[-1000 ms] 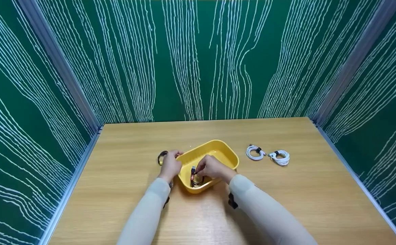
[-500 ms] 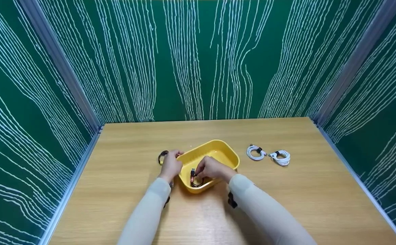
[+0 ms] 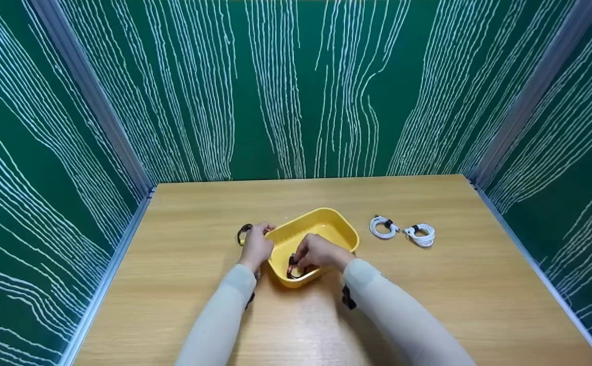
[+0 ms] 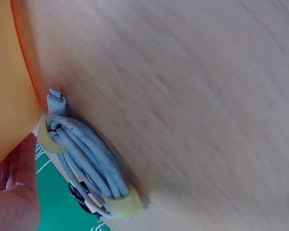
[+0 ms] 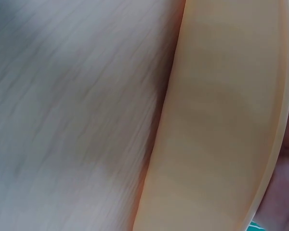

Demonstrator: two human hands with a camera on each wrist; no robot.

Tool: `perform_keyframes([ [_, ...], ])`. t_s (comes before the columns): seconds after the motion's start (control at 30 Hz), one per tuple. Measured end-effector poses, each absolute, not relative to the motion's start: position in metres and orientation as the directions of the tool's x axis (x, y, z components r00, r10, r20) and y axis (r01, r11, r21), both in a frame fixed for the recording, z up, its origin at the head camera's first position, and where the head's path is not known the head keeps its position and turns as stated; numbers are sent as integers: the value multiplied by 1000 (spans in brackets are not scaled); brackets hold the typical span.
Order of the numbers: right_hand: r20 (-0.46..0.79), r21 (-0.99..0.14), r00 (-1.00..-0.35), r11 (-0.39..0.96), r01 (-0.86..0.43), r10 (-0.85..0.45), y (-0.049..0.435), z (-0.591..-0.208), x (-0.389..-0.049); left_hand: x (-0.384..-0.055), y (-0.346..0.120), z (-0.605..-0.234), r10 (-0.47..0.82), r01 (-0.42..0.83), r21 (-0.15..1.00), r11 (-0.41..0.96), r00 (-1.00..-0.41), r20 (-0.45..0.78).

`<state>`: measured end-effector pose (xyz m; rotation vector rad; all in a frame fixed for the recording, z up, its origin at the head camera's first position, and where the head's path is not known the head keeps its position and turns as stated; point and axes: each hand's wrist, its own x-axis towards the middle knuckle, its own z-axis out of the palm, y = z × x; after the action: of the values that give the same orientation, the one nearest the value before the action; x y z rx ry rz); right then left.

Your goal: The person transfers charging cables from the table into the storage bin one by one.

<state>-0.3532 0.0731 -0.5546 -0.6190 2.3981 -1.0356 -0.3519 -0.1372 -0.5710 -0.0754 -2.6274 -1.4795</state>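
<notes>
A yellow plastic bin (image 3: 326, 217) stands at an angle mid-table. My left hand (image 3: 256, 246) grips its left rim. Inside the bin, my right hand (image 3: 321, 251) pinches a coiled black USB cable (image 3: 291, 272) with reddish bits; the fingers hide part of the coil. In the right wrist view, the bin's outer wall (image 5: 216, 115) covers most of that hand (image 5: 282, 192). Just outside the bin, below my left hand, the left wrist view shows a coiled white cable (image 4: 86, 159) with yellow ties and a Lightning plug (image 4: 55, 95).
Two coiled white cables, the nearer-to-bin one (image 3: 383, 227) and another (image 3: 420, 235), each with a black strap, lie right of the bin. A black coil (image 3: 243, 233) shows left of my left hand. Green walls with white lines enclose the wooden table (image 3: 194, 203).
The USB plug end of the black cable has shifted slightly right and down, closer to my right fingers, and shows less. My left hand and the bin hold almost still.
</notes>
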Motion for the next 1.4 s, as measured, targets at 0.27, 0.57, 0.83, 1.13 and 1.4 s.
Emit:
perform_keyframes([
  [0.27,-225,-708,-800,657,-259,-557,75,-555,-356,-351,-137,-570,-24,89,858,506,-993,117],
  [0.57,-200,-698,-793,652,-297,-576,76,-556,-356,-351,-137,-572,-26,90,858,505,-992,120],
  [0.83,-135,-729,-808,610,-311,-573,80,-556,-355,-353,-138,-574,-17,97,854,511,-992,123],
  [1.13,-84,-743,-838,594,-308,-540,84,-549,-355,-353,-138,-574,-24,81,859,505,-994,108],
  [1.4,-45,-738,-847,589,-329,-530,89,-545,-356,-353,-138,-574,-9,101,858,503,-992,123],
])
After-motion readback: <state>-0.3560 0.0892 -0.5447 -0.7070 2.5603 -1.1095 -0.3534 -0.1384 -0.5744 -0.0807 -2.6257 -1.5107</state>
